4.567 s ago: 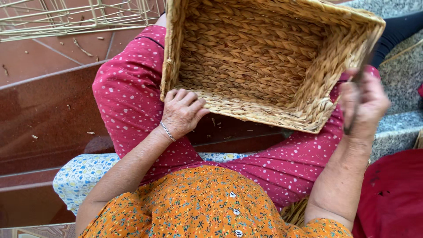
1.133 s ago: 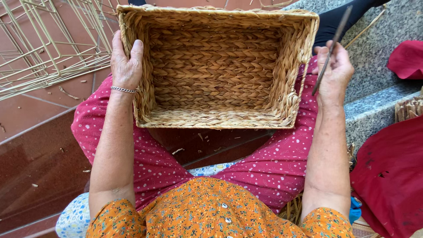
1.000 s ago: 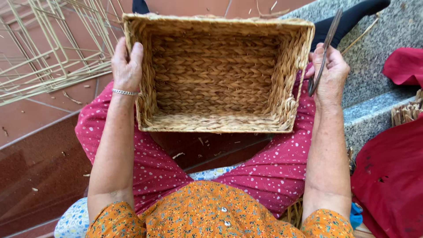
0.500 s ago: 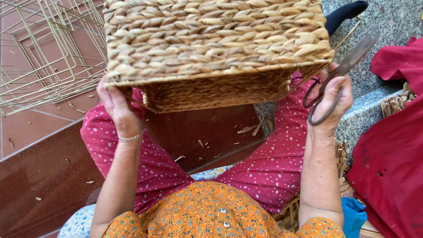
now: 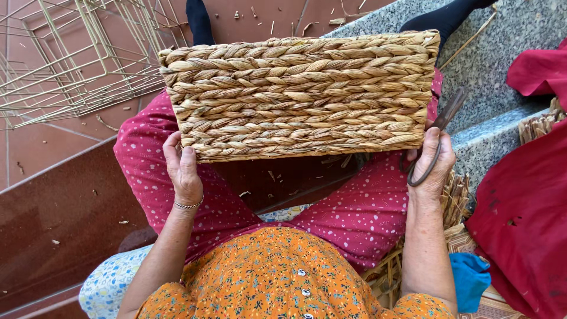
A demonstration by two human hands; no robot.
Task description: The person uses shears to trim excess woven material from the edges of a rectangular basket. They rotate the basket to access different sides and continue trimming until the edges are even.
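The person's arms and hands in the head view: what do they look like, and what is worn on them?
Both forearms are bare. The left hand has a thin silver-coloured beaded bracelet at the wrist. The right hand shows no jewellery. Short orange sleeves with a small floral print cover the upper arms.

Wire frames (image 5: 71, 65) at 10 o'clock on the red tile floor (image 5: 53, 195). Grey stone step (image 5: 508, 41) at 2 o'clock, red cloth (image 5: 525, 218) at 4, blue cloth (image 5: 469, 277) beside it.
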